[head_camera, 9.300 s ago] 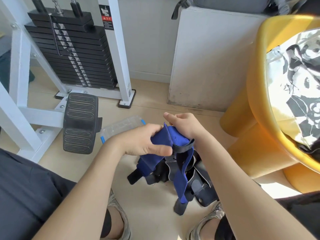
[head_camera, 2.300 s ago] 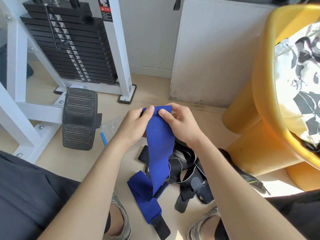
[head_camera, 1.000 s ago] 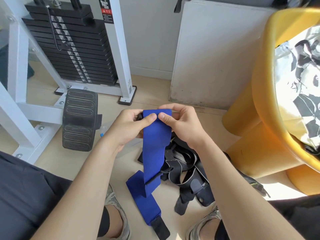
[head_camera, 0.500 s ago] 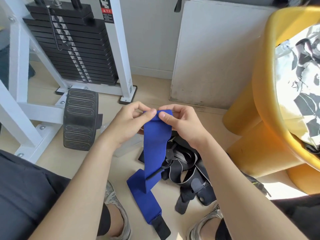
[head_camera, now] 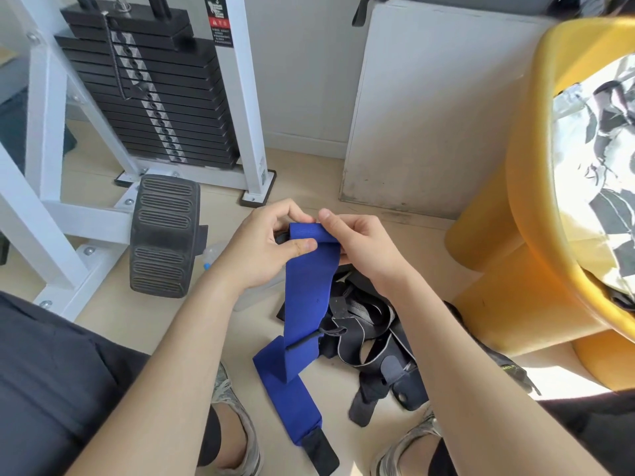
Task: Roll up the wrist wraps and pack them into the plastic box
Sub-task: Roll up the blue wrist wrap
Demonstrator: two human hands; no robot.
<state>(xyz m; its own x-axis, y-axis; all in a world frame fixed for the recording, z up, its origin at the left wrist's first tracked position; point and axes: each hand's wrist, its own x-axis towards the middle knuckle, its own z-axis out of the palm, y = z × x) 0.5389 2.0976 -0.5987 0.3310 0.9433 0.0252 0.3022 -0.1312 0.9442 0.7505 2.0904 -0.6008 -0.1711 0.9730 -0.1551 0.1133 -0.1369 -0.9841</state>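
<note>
A seated person is looking down at a blue wrist wrap (head_camera: 305, 297), which both hands are holding up at its top end, above the floor (head_camera: 144, 321). The left hand (head_camera: 261, 249) is pinching the top edge, its thumb pressing on the front face and its fingers curling behind. The right hand (head_camera: 364, 249) is gripping the same end from the other side, thumb over what looks like the first small turn of a roll. Below the hands the band is hanging flat, folding where it is meeting the floor and trailing toward the person's shoes, ending in a black tab (head_camera: 319, 451). It looks light, soft and limp, probably stretchy, so the roll is likely to spring loose unless both sides are being pinched firmly. The best hold seems to be at the roll's two edges, thumbs on top. A heap of black wraps (head_camera: 364, 324) is lying on the floor just beside it. The clear plastic box (head_camera: 256, 295) is sitting on the floor beneath the left wrist, mostly hidden.
</note>
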